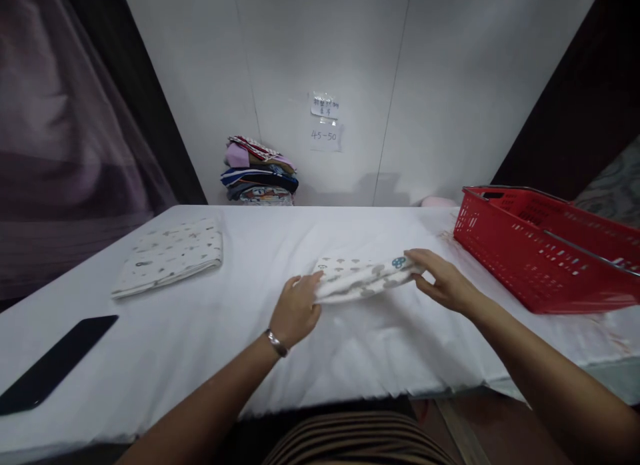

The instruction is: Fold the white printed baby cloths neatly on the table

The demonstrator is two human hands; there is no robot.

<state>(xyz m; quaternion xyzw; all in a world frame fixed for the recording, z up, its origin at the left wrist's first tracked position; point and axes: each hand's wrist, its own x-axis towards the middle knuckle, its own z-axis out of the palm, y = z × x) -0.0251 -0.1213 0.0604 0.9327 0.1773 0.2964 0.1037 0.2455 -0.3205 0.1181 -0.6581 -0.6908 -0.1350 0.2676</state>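
A folded white cloth (367, 278) with grey prints and a blue motif spans the gap between my two hands, its near edge raised off the table. My left hand (297, 308), a silver bracelet at its wrist, is closed on the cloth's left end. At the right end, my right hand (443, 278) pinches the corner beside the blue motif between thumb and fingers. The cloth's kind of garment or item cannot be made out. Farther left lies another folded white cloth (173, 255) with small scattered prints, apart from both hands.
A white-covered table (240, 345) lies before me. The red basket (530, 265) with metal handles stands at right. A dark flat tablet-like object (57, 361) is at front left. Folded clothes (260, 175) are stacked against the back wall, near a paper marked 45-50 (326, 137).
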